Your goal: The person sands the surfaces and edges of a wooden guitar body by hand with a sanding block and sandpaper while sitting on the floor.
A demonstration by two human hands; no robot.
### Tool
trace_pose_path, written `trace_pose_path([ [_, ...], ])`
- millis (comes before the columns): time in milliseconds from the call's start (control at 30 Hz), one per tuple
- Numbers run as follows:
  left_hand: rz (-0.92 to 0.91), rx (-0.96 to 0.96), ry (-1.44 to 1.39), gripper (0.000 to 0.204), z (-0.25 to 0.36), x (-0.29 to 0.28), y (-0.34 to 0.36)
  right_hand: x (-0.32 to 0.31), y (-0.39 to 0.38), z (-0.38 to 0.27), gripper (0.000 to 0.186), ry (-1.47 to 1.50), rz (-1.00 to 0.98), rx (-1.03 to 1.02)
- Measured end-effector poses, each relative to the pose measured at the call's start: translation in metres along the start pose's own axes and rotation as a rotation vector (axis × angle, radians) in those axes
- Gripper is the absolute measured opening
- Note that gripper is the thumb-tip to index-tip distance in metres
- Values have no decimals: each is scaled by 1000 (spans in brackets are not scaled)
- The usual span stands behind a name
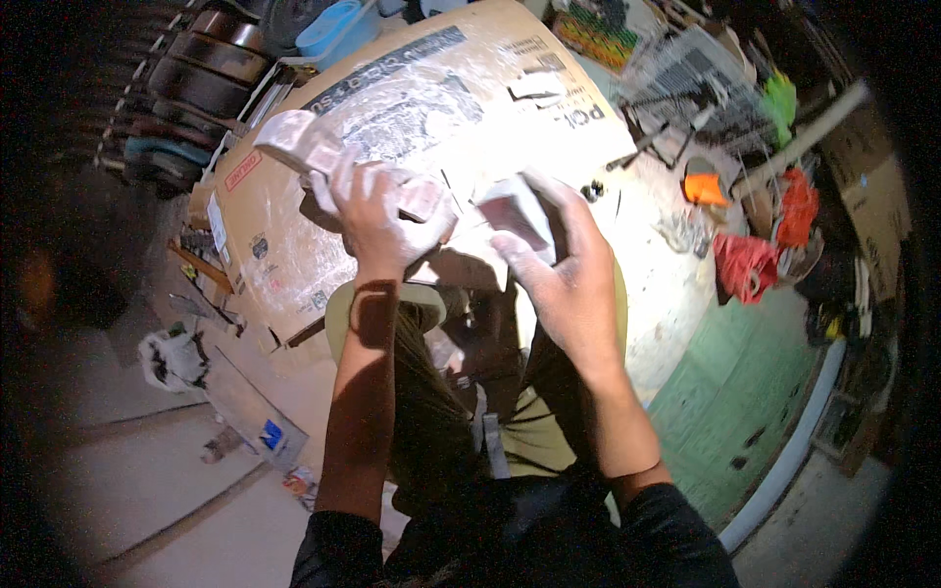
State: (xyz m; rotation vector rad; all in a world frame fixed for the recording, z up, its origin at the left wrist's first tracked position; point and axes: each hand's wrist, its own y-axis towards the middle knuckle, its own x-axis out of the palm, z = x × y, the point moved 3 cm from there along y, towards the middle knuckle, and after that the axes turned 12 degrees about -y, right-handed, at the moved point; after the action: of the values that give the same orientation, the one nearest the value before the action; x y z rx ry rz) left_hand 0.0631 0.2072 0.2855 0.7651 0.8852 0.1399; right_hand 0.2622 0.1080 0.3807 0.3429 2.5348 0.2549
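Note:
My left hand [368, 206], coated in pale dust, is closed round a long, blocky, dust-covered piece [286, 137]. One rounded end sticks out past the fingers at the upper left; its exact kind is unclear. Close by on the right, my right hand [569, 265] grips a small pale-grey, sharp-edged piece [521, 211] between thumb and fingers. It has a reddish-brown face and may be a folded sheet or a block. The two pieces look apart. Beneath both hands lies a flattened cardboard sheet [284, 240] streaked with white dust.
A small whitish piece [536, 86] lies on the cardboard's far part. Beyond are a blue basin [333, 29] and a wire basket [701, 69]. Dark rounded vessels [211, 59] stack at far left. Right are a red plastic bag [745, 267], green mat [730, 382] and pale pipe [789, 480].

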Motion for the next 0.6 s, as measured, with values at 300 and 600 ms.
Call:
trace_pose_path([
  [300,100,-47,-291,36,17,-4,0,56,7,23,56,-297,42,-210],
  [600,84,-96,-368,13,17,-5,-2,69,-5,-4,46,-383,-27,-243],
])
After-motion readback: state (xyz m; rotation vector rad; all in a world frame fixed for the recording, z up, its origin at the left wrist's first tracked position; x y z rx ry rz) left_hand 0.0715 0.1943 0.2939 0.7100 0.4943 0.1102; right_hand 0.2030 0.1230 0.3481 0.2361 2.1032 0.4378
